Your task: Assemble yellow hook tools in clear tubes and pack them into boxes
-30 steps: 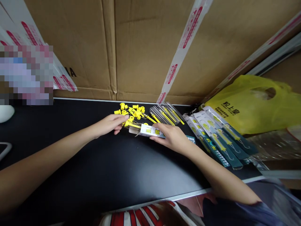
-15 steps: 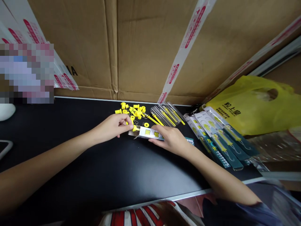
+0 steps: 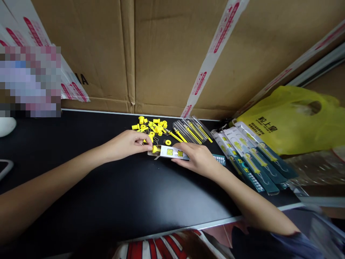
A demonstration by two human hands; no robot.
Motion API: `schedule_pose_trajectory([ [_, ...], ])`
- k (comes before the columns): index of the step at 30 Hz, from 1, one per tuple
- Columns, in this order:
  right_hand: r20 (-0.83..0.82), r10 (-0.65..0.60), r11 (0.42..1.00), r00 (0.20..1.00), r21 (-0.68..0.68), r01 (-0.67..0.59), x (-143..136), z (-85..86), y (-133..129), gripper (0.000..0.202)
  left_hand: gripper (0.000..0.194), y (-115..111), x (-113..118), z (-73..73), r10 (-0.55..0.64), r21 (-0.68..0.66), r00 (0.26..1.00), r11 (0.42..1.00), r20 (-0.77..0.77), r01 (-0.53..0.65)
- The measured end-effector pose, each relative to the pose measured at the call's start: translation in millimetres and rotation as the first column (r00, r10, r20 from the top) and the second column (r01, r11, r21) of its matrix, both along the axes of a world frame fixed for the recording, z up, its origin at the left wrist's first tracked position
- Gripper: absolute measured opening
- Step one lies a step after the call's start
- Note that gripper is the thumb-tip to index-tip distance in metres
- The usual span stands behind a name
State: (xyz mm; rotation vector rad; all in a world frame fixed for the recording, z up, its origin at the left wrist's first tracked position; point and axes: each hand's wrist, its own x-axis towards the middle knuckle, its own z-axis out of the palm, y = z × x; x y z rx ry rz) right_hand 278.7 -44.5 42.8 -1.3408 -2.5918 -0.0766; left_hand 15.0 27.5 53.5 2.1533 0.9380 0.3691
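Note:
A narrow white and teal box (image 3: 168,151) lies sideways with its open end to the left. Around its right part is my right hand (image 3: 198,158), fingers closed on it. My left hand (image 3: 137,144) pinches the end of a yellow and clear spring scale (image 3: 154,149), whose body is partly inside the box's open end. Just behind the hands are loose yellow parts (image 3: 156,128) with small wire hooks and springs. A yellow ring (image 3: 168,142) lies near the box. To their right several clear tubes with yellow rods (image 3: 192,130) lie side by side.
Several packaged scales (image 3: 253,158) lie at the right, beside a yellow plastic bag (image 3: 291,118). A large cardboard box (image 3: 167,54) stands along the back of the black table (image 3: 121,205). A white rounded object (image 3: 7,126) is at the far left.
The scale and the box have shifted very slightly to the right with both hands. The view has moved a little.

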Motion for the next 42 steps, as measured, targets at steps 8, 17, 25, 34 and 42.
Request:
schedule_pose_trajectory([
  [8, -0.021, 0.035, 0.997, 0.999, -0.065, -0.036, -3.9, -2.1, -3.3, 0.034, 0.020, -8.9, 3.7, -1.5, -0.008, 0.053, 1.000, 0.999, 0.009, 0.008],
  [17, -0.050, 0.053, 0.996, 0.997, -0.065, -0.056, -8.2, 1.1, -6.2, 0.045, 0.013, -15.9, 8.4, 1.8, 0.007, 0.147, 0.996, 0.989, 0.085, -0.019],
  [25, -0.054, 0.069, 0.996, 0.996, -0.051, -0.072, -9.8, -4.9, -7.2, 0.037, 0.011, -26.9, 17.1, -7.1, 0.035, 0.205, 0.995, 0.977, 0.094, -0.054],
  [34, -0.039, 0.083, 0.995, 0.996, -0.049, -0.085, -10.9, -6.7, -5.0, 0.035, 0.009, -30.8, 21.1, -5.1, 0.072, 0.176, 0.991, 0.980, 0.113, -0.091],
  [42, -0.046, 0.079, 0.996, 0.996, -0.036, -0.081, -10.2, -7.3, -6.3, 0.035, 0.011, -35.4, 23.5, -20.3, 0.110, 0.109, 0.964, 0.984, 0.243, -0.140],
])
